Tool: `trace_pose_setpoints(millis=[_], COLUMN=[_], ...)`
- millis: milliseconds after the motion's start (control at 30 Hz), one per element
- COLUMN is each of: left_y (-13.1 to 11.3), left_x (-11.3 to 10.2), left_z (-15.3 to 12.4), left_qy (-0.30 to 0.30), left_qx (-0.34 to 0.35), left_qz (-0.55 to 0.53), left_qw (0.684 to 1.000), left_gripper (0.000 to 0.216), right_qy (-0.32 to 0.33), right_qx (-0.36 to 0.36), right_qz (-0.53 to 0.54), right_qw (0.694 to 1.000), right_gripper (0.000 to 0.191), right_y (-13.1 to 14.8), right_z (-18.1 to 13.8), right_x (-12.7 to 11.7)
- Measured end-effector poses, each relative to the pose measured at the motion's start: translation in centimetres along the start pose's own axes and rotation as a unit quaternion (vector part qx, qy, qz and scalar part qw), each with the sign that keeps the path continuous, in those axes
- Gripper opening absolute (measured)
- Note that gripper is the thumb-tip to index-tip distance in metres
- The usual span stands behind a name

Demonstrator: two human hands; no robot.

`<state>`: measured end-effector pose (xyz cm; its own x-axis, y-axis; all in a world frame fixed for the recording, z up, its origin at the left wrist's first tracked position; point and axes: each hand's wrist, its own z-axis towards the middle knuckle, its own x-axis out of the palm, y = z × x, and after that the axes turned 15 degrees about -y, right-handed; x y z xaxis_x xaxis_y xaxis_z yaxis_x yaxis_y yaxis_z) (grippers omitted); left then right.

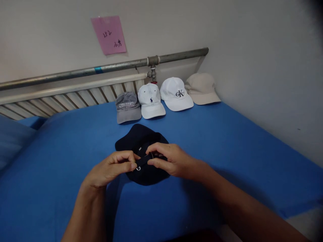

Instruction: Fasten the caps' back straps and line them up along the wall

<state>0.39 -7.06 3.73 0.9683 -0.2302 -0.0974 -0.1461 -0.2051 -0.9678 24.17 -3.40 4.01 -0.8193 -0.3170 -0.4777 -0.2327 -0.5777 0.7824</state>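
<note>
A dark navy baseball cap (148,176) lies on the blue-covered surface in front of me, its brim pointing away to the upper left. At the back of the cap, my left hand (113,167) pinches the adjuster strap beside a small silver buckle (138,168). My right hand (174,159) grips the same strap a little to the right, thumb and fingertips closed on it. Between the two hands a short length of dark strap shows. Part of the cap's inside and right edge is hidden behind my right hand.
Behind stand a grey cap (128,109), a white cap with a small rider logo (151,101), a white cap with black letters (176,94) and a beige cap (202,88). A radiator (75,95), a metal pipe (121,64) and a pink paper (109,35) line the wall.
</note>
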Motion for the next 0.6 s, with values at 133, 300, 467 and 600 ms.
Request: trace_pose_setpoints(millis=[133, 300, 467, 600], left_y=[-0.3, -1.2, -1.2, -1.0], left_x=[0.5, 1.8, 2.2, 2.0], left_z=[0.2, 0.2, 0.0, -0.2], left_qy=[-0.032, -0.029, -0.013, 0.002], left_qx=[-0.002, 0.000, -0.007, -0.002], left_qz=[-0.007, 0.043, 0.057, 0.024], left_qw=[0.999, 0.999, 0.998, 1.000], left_gripper=[0.025, 0.024, 0.027, 0.023], right_qy=[-0.009, -0.005, -0.002, 0.018], right_qx=[-0.013, -0.027, 0.052, 0.183], right_qz=[-0.017, 0.010, 0.131, 0.252], right_qw=[1.000, 1.000, 0.990, 0.950], right_gripper=[0.018, 0.020, 0.024, 0.022], right_y=[-0.1, -0.1, 0.3, 0.4], right_z=[0.0, -0.2, -0.2, -0.1], right_x=[0.0, 0.3, 0.2, -0.1])
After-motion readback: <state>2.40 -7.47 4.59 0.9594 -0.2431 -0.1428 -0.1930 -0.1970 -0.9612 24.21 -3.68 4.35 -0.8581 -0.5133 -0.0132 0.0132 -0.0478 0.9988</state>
